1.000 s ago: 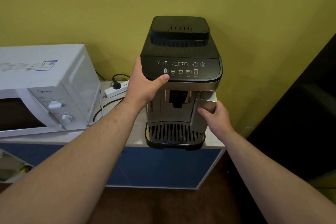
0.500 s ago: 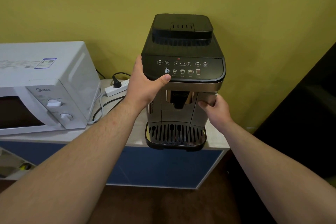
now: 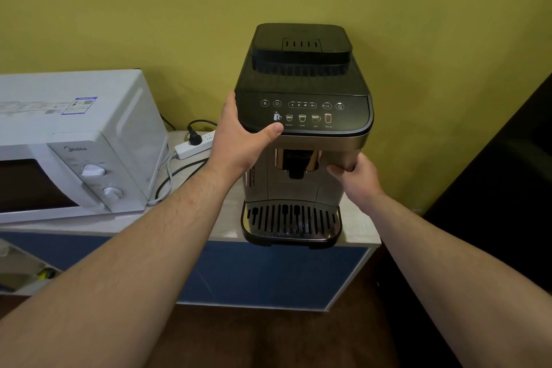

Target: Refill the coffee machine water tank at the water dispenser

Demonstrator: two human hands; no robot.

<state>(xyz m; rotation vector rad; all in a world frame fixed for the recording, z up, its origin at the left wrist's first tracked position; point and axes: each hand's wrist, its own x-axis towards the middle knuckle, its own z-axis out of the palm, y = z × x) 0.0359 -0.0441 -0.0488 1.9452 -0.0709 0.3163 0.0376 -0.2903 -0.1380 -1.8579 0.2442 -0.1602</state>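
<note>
A black and silver coffee machine stands on the counter's right end, against the yellow wall. My left hand clasps its upper left corner, thumb on the front edge of the control panel. My right hand has its fingers hooked over the top of the water tank's silver front panel, at the machine's right front. The panel sits flush with the machine's face. The drip tray juts out over the counter edge below. No water dispenser is in view.
A white microwave stands on the counter to the left. A white power strip with a black plug and cables lies between it and the machine. A dark surface rises at the right. Blue cabinet fronts lie below.
A second ago the tank stuck out at the right front with a white edge showing. My right hand has pushed it in until flush. My left hand kept its hold.
</note>
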